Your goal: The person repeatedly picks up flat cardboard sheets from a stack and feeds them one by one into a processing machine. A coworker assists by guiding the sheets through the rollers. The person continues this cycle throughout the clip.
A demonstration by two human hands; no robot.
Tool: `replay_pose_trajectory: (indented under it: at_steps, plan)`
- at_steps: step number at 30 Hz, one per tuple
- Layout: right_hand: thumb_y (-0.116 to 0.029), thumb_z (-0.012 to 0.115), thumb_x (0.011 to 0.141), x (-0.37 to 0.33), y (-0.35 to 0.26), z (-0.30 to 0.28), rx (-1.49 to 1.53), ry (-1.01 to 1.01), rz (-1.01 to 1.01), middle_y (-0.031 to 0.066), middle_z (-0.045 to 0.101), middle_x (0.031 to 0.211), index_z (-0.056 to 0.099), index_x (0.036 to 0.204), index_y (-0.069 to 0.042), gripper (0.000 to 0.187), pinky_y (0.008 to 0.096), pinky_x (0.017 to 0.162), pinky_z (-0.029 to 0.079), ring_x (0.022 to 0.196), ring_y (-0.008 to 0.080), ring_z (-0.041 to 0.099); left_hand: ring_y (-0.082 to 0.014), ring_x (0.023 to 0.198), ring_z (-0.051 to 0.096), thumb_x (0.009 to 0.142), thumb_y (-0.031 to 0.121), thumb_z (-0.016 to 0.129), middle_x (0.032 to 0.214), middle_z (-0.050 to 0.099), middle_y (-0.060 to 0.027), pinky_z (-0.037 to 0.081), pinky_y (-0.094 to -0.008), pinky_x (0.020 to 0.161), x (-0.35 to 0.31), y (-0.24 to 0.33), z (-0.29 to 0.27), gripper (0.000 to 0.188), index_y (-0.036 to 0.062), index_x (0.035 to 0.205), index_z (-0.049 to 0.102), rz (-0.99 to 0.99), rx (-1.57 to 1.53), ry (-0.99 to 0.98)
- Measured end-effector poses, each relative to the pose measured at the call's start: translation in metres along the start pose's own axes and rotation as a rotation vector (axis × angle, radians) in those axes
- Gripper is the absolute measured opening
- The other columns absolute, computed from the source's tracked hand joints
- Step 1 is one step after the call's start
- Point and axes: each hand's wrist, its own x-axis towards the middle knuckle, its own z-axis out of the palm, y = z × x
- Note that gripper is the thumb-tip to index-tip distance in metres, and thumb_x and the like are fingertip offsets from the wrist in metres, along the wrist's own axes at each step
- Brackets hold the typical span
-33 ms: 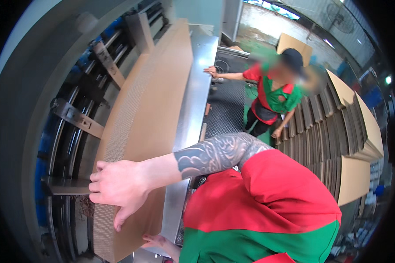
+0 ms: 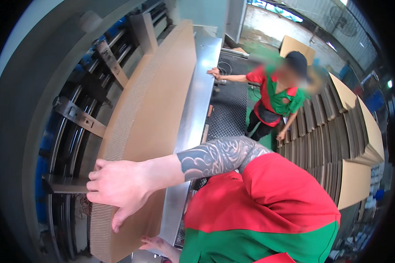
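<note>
A long stack of brown corrugated cardboard sheets point(image 2: 162, 101) lies along the machine's metal table point(image 2: 197, 92), its ridged edges showing on the left. My right hand point(image 2: 120, 186), at the end of the tattooed arm, is laid over the stack's near end. Its fingers bend over the ridged edge and the thumb presses the smooth brown face, gripping the cardboard. Low in the picture, my left hand point(image 2: 152, 242) touches the stack's lower right side with its fingers stretched out. Part of that hand and its forearm is hidden by my shirt.
Metal brackets point(image 2: 81, 116) and dark rollers stand left of the stack. Across the table a co-worker point(image 2: 278, 96) in red and green rests one hand on its edge. Tall piles of folded cardboard point(image 2: 324, 131) stand on the right, beyond a dark textured plate point(image 2: 230, 98).
The view has shifted slightly, so the table and co-worker sit a little further right. Both hands keep their places on the cardboard.
</note>
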Motion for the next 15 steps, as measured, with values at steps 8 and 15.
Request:
replay_pose_trajectory:
  at_steps: [8, 15]
  plan:
    - [-0.029, 0.062, 0.1, -0.159, 0.131, -0.044, -0.164, 1.028, 0.509, 0.0192, 0.06, 0.13, 0.057, 0.133, 0.001, 0.045, 0.0492, 0.11, 0.044, 0.123, 0.0366, 0.059, -0.0345, 0.13, 0.056, 0.099, 0.07, 0.062, 0.149, 0.05, -0.0264, 0.048, -0.052, 0.109, 0.075, 0.071, 0.019, 0.098, -0.0092, 0.152, 0.036, 0.03, 0.1, -0.033]
    - [-0.075, 0.048, 0.101, -0.373, 0.376, 0.085, 0.881, 1.17, 1.855, 0.0283, 0.04, 0.162, 0.035, 0.159, 0.004, 0.099, 0.0618, 0.123, 0.027, 0.152, 0.038, 0.039, -0.0344, 0.132, 0.055, 0.101, 0.068, 0.06, 0.149, 0.051, -0.0246, 0.048, -0.0514, 0.11, 0.064, 0.108, 0.068, 0.093, -0.0072, 0.152, 0.039, -0.007, 0.079, 0.028]
